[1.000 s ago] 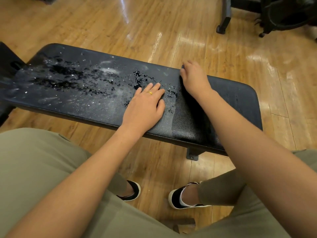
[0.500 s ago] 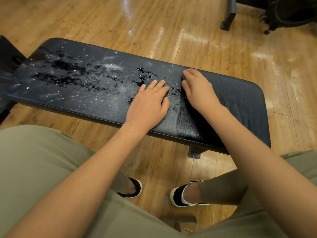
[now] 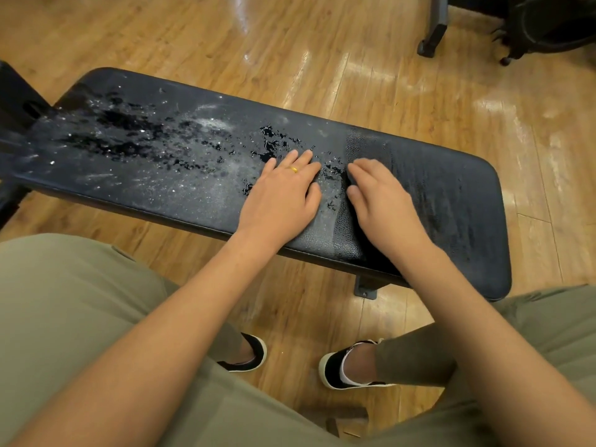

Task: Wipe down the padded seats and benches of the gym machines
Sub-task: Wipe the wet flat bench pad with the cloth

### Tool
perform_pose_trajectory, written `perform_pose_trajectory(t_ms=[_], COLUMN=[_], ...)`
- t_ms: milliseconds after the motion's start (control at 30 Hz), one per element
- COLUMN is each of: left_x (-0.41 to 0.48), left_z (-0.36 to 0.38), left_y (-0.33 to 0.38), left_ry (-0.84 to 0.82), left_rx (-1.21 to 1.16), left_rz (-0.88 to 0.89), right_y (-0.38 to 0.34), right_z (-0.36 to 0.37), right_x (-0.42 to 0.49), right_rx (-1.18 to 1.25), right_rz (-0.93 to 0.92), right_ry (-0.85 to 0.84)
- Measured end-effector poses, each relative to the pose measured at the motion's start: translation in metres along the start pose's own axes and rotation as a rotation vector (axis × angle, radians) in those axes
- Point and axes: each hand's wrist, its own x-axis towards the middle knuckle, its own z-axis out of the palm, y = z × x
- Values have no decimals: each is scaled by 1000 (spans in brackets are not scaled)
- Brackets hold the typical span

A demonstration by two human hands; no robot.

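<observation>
A black padded bench [image 3: 161, 188] lies across the view, its left and middle parts speckled with white dust and wet droplets. My left hand [image 3: 283, 195], with a gold ring, rests flat on the pad near the middle, fingers straight. Just to its right, my right hand [image 3: 383, 201] presses down on the pad with fingers nearly straight. A dark fold, apparently a black cloth [image 3: 349, 183], shows at its fingertips; most of it is hidden under the palm. The pad to the right of that hand [image 3: 451, 195] looks darker and free of droplets.
The bench stands on a glossy wooden floor [image 3: 322, 69]. The black feet of another machine [image 3: 432, 40] are at the top right. My knees in olive trousers and my black shoes [image 3: 338, 369] are below the bench's near edge. A dark frame part [image 3: 16, 95] joins the bench's left end.
My right hand has slid from the bench's far edge toward the near side, leaving a darker strip behind it. My left hand has stayed in place.
</observation>
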Motion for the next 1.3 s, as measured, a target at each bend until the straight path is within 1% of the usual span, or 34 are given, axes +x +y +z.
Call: perform_pose_trajectory(t_ms=[100, 333, 433, 500, 567, 667, 800, 900, 967, 1067, 1167, 1300], left_x=[0, -1, -1, -1, 0, 0, -1, -1, -1, -1, 0, 1], left_z=[1, 0, -1, -1, -1, -1, -2, -3, -4, -4, -3, -3], left_y=[0, 1, 1, 1, 1, 0, 1, 2, 3, 2, 1, 0], left_ry=[-2, -6, -7, -7, -5, -5, -8, -11, -20, -27, -22, -28], left_rx=[0, -8, -7, -8, -6, -11, -7, -18, -21, -13, -10, -19], left_rz=[-3, -8, -8, -7, -6, -9, -7, -15, -18, -19, -16, -11], right_y=[-3, -4, -9, -14, -21, -25, -21, -21, -26, -42, -52, -42], right_z=[1, 5, 5, 6, 6, 8, 8, 16, 22, 22, 17, 16], right_x=[-6, 24, 6, -19, -47, -66, -33, -7, -12, -48, -87, -89], right_rx=[5, 3, 15, 31, 57, 93, 93, 76, 42, 23, -18, -41], right_rz=[21, 77, 27, -29, -44, -23, 14, 107, 145, 100, 29, -46], right_ry=[-2, 1, -9, -26, -46, -45, -12, 30, 50, 50, -2, -63])
